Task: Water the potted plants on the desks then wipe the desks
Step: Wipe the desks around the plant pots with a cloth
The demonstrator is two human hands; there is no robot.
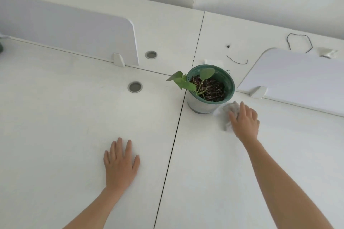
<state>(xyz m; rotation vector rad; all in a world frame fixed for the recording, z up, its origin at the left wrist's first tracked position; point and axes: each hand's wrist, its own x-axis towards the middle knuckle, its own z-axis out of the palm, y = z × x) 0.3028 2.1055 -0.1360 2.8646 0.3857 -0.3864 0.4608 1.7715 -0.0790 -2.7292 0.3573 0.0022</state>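
A potted plant (210,89) with a green rim, dark soil and a few green leaves stands where the white desks (74,117) meet. Just right of the pot, my right hand (244,121) presses a crumpled grey cloth (229,111) flat onto the right desk (214,173). The cloth lies close to the pot's base; I cannot tell if they touch. My left hand (120,161) rests palm down on the left desk with its fingers spread and nothing in it.
White divider panels stand at the back left (70,29) and at the right (297,78), each in a clip. Two round cable grommets (135,86) sit left of the pot. Loose dark cords (297,42) lie on the far right desk. A dark seam (173,145) separates the desks.
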